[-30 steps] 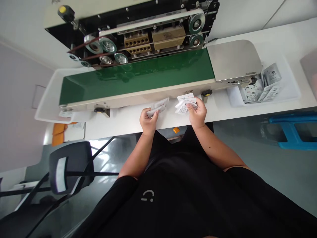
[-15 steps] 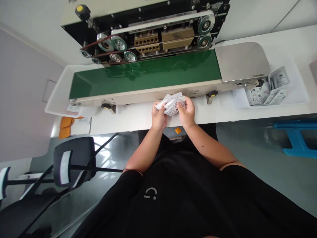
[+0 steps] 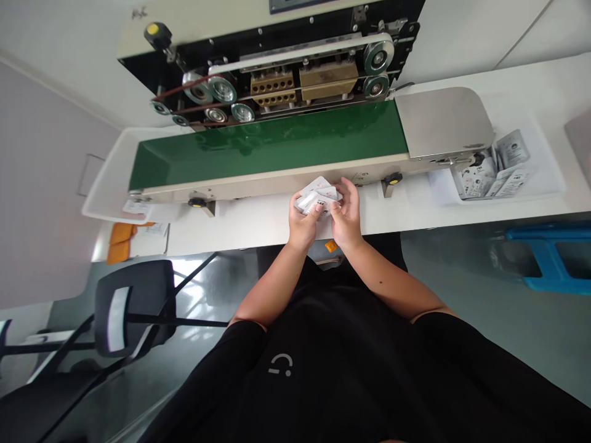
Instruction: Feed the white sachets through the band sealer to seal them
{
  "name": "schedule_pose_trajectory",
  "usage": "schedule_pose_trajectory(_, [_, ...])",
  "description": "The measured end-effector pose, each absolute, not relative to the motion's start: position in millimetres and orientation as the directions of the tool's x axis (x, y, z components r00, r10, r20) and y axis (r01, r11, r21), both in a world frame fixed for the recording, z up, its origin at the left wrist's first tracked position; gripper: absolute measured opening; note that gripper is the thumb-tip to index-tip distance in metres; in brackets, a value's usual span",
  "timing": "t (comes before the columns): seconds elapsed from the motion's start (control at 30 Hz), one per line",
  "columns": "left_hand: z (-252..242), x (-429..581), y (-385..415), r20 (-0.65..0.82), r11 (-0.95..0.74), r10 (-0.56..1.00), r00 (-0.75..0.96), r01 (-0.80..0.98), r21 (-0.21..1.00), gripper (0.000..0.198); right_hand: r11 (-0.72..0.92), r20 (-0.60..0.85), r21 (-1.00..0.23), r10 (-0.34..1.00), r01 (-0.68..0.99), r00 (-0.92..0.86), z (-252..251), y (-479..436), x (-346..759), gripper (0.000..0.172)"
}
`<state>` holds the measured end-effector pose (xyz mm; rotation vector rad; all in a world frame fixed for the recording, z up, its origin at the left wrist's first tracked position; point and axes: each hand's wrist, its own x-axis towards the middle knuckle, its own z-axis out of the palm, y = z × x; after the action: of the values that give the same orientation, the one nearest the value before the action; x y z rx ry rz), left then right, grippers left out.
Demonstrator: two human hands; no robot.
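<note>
A small fanned stack of white printed sachets (image 3: 318, 194) is held between my two hands, above the front strip of the white table. My left hand (image 3: 303, 223) is closed around the stack's left side, thumb on top. On the right side, my right hand (image 3: 346, 218) grips the lower corner with its thumb, its fingers raised behind the sachets. Just beyond my hands runs the sealing machine's green conveyor belt (image 3: 272, 147). How many sachets are in the stack is hard to make out.
A white bin (image 3: 545, 184) with several printed sachets stands under the machine's right end. Another white bin (image 3: 106, 178) is at the left, near orange packets (image 3: 120, 242). A black chair (image 3: 138, 307) stands lower left, a blue stool (image 3: 549, 258) at right.
The sachets have been shifted in my hands into a more overlapped stack. My right fingers have lifted and spread behind it. The whole view has shifted slightly.
</note>
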<state>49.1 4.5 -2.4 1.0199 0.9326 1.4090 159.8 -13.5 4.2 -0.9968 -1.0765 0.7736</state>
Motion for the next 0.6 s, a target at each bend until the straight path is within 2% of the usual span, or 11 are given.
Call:
schedule_pose_trajectory(0.07, [-5,43,7,0.117,-0.115,0.993,-0.006,-0.214,0.970,0.071,0.312,0.295,-0.948,0.931,-0.053,0.214,1,-16,168,0.060])
schedule_pose_trajectory(0.13, [-6,35,9,0.175,-0.172,0.983,0.056,-0.060,0.983,0.069,0.285,0.291,-0.957,0.940,0.061,0.176,-2,-21,181,0.045])
schedule_pose_trajectory(0.2, [-6,27,13,0.239,-0.255,0.959,0.153,0.101,0.962,0.068,0.314,0.347,-0.927,0.925,0.207,0.152,-3,-24,197,0.032])
schedule_pose_trajectory(0.3, [-7,19,20,0.258,-0.332,0.927,0.271,0.278,0.902,0.064,0.333,0.366,-0.869,0.930,0.365,0.023,-2,-24,216,0.034])
schedule_pose_trajectory(0.43, [-6,18,29,0.266,-0.369,0.914,0.308,0.353,0.860,0.073,0.298,0.310,-0.830,0.949,0.472,-0.053,-2,-17,224,0.032])
schedule_pose_trajectory(0.5, [-5,18,31,0.276,-0.405,0.898,0.343,0.399,0.823,0.064,0.296,0.304,-0.820,0.950,0.489,-0.067,-3,-15,224,0.034])
schedule_pose_trajectory(0.6, [-2,18,30,0.263,-0.443,0.876,0.405,0.456,0.772,0.036,0.320,0.318,-0.814,0.944,0.485,-0.089,-5,-13,224,0.040])
